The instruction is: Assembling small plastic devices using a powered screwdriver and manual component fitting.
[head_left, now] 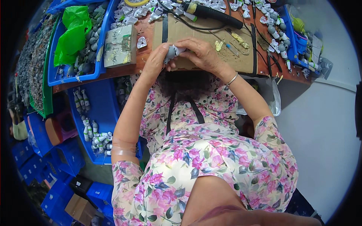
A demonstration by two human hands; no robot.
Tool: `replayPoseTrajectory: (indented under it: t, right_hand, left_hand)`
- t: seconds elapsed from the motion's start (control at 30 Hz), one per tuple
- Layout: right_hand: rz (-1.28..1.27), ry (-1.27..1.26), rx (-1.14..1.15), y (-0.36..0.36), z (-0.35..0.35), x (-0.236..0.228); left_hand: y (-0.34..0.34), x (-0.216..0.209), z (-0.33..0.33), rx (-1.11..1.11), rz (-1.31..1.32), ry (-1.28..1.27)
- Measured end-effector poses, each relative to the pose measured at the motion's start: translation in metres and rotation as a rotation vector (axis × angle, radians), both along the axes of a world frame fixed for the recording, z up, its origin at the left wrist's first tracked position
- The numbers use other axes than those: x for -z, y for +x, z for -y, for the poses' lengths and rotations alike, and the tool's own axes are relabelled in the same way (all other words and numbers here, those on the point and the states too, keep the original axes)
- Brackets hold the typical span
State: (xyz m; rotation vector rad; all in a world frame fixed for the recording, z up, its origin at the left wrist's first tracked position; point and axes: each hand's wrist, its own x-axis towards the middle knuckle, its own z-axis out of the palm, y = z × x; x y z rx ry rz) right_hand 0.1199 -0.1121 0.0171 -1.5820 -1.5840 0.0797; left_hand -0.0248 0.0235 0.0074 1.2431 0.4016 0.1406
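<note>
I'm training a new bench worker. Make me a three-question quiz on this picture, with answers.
1. What do the left hand and right hand both hold?
2. True or false: a bracelet circles the right wrist.
3. The green bag lies in: A) a blue tray; B) a cardboard box; C) the person's lap.

Key: 1. A grey-and-white piece. 2. True. 3. A.
</note>
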Motion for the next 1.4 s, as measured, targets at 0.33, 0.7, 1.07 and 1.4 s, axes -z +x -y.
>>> replayPoseTrajectory:
  t: [0.33,0.7,1.07,1.4]
  right_hand:
    - [0.361,-0.037,0.078,-0.01,-0.004,-0.015]
    - [0.431,-0.148,0.025,-0.015,-0.003,-0.015]
    - [0.056,-0.196,-0.095,0.01,0.007,-0.01]
    - [0.38,-0.055,0.127,0.014,0.023,-0.013]
  left_hand:
    - [0.001,0.003,-0.002,0.001,-0.021,0.018]
    - [-0.001,0.001,0.001,-0.003,-0.046,0.109]
    - [-0.008,-0.009,0.008,-0.034,0.103,0.241]
    - [0.013,-0.023,0.006,0.105,0.045,0.389]
